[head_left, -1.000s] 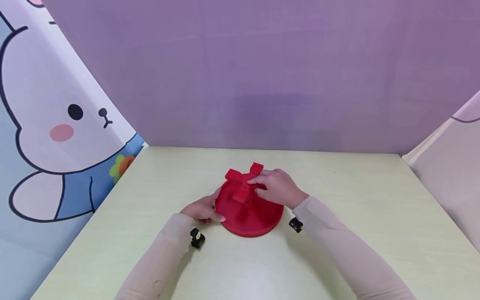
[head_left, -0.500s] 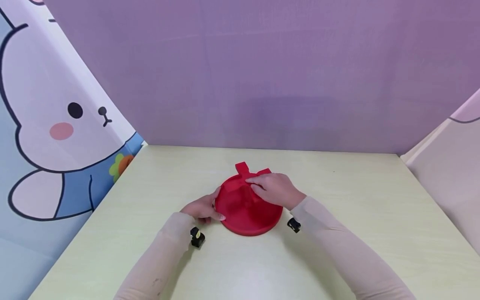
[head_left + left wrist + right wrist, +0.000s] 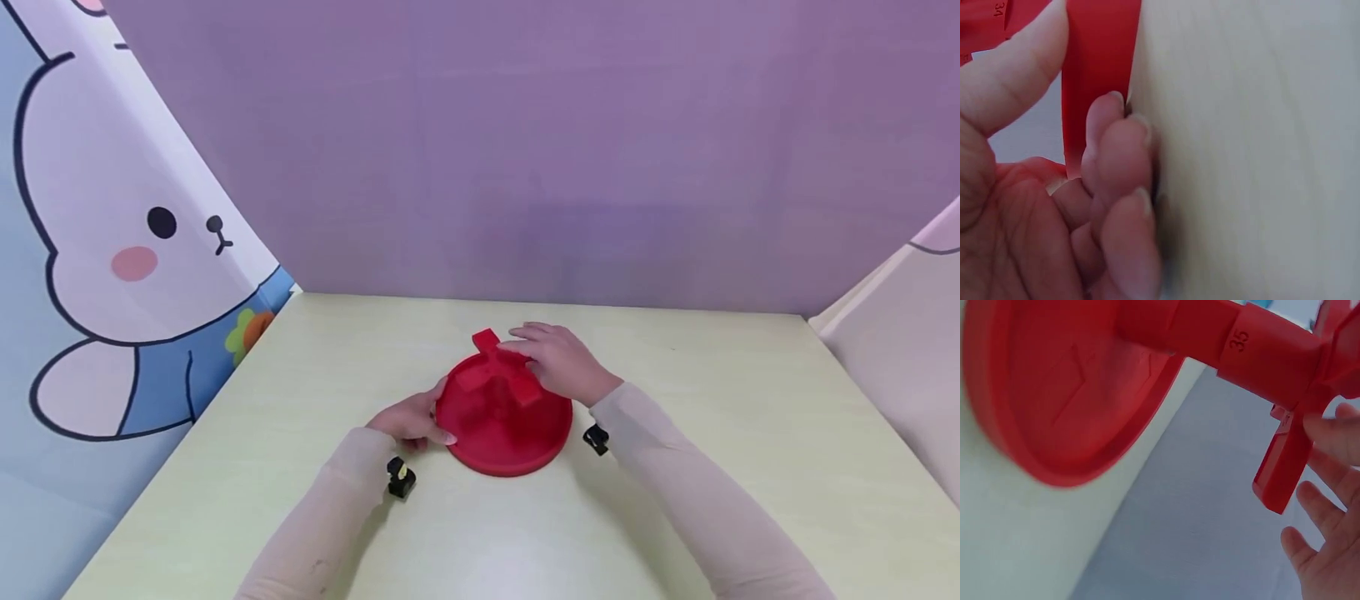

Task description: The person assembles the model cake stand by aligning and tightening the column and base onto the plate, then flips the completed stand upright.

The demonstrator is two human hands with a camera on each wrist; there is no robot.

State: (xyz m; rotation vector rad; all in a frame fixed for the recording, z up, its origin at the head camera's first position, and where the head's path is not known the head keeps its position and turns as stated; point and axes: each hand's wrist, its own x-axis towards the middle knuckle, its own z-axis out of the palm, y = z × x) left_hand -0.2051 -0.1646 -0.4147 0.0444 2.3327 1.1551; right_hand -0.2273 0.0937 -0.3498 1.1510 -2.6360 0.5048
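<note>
Beyond the red base (image 3: 501, 454), a purple panel (image 3: 525, 167) bounds the table (image 3: 465, 533).

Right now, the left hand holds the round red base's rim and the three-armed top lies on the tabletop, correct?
The top isn't lying there: the right wrist view shows it raised on a post above the base, whose rim the left hand holds.

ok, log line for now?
left grip: pinches round red plastic base at edge | right grip: at red plastic three-armed top, contact unclear | top: on red post above base | base: on pale wooden tabletop
</note>
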